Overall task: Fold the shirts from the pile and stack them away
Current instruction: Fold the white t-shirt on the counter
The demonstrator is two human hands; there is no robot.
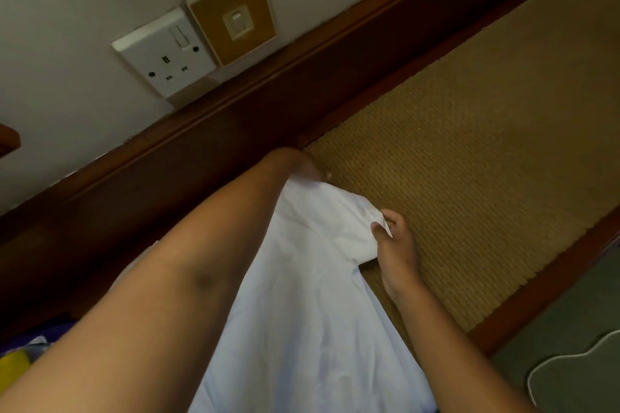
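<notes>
A white shirt (302, 295) lies stretched out from the bottom of the view toward the wooden ledge. My left hand (295, 164) grips its far top corner close to the dark wood trim; its fingers are mostly hidden behind the cloth and wrist. My right hand (392, 245) pinches the shirt's right edge between thumb and fingers, bunching the cloth, just above the woven mat. Coloured garments (20, 355), purple and yellow, show at the lower left under my left forearm.
A woven tan mat surface (486, 144) framed by dark wood (235, 117) spreads to the right. The wall behind carries a white power socket (164, 54) and a gold switch plate (235, 17). A grey-green floor mat (577, 369) lies at the lower right.
</notes>
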